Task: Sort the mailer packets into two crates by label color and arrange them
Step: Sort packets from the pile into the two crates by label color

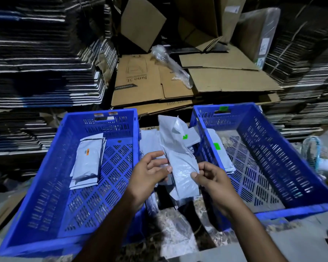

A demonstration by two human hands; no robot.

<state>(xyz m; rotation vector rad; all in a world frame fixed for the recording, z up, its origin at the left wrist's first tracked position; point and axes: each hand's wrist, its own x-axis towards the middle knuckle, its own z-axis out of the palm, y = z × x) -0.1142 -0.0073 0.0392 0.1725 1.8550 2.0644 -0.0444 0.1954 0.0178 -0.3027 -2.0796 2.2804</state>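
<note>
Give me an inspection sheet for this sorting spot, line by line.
Surface: speckled floor between the crates.
Job's things: left crate holds grey packets, the top one orange-labelled; right crate holds a green-labelled packet; unsorted pile between them; held packet shows a green label.
Clutter: clear plastic wrap on the cardboard.
Hands: left hand and right hand both pinch the held packet.
Cables: nothing seen.
Surroundings: flattened cardboard boxes, stacked sheets on both sides.
</note>
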